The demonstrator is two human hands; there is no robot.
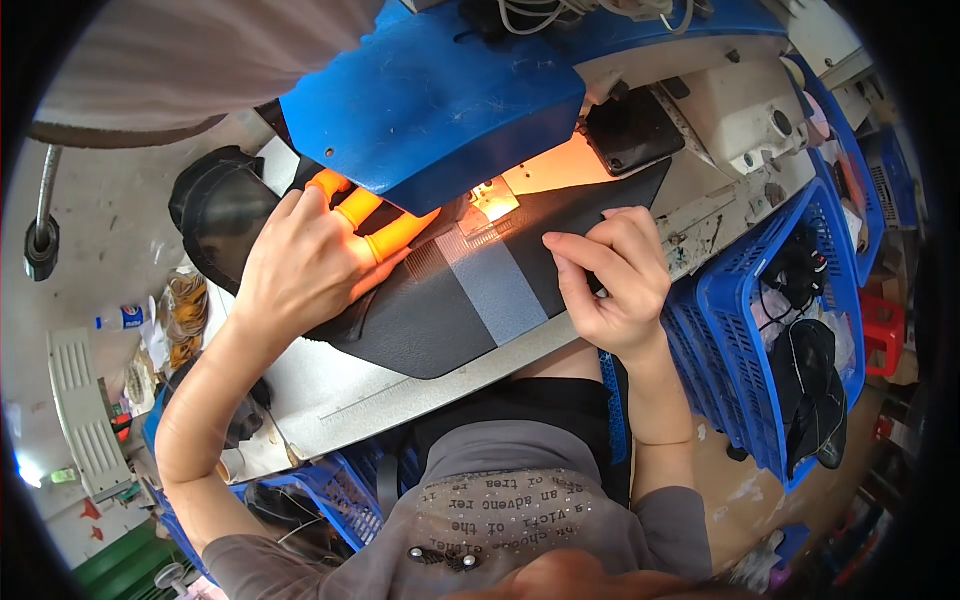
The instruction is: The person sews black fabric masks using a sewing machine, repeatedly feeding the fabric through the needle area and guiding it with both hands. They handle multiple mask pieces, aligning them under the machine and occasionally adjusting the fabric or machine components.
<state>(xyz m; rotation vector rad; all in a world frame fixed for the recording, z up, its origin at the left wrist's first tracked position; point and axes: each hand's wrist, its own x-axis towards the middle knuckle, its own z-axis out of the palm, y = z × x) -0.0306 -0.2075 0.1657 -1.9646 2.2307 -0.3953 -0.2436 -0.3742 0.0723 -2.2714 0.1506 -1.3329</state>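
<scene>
Below the blue head of a sewing machine (440, 115), a black leather-like panel (420, 330) with a grey-blue stripe (500, 290) lies on the white machine table (340, 410). My left hand (305, 250) lies on the panel's left part, fingers stretched toward the machine and wearing orange finger cots (385, 220). A lamp lights the metal plate (493, 200) near those fingertips. Over the panel's right side, my right hand (615, 285) is closed, thumb and forefinger brought together. Whatever they may pinch is too small to make out. The machine head hides the needle area in part.
Behind the panel rests a black phone (630, 130). A black curved piece (225, 210) sits left of my left hand. Blue plastic baskets (735, 310) holding black pieces stand at the right, beside a red stool (880, 335). Another blue basket (330, 495) is below the table.
</scene>
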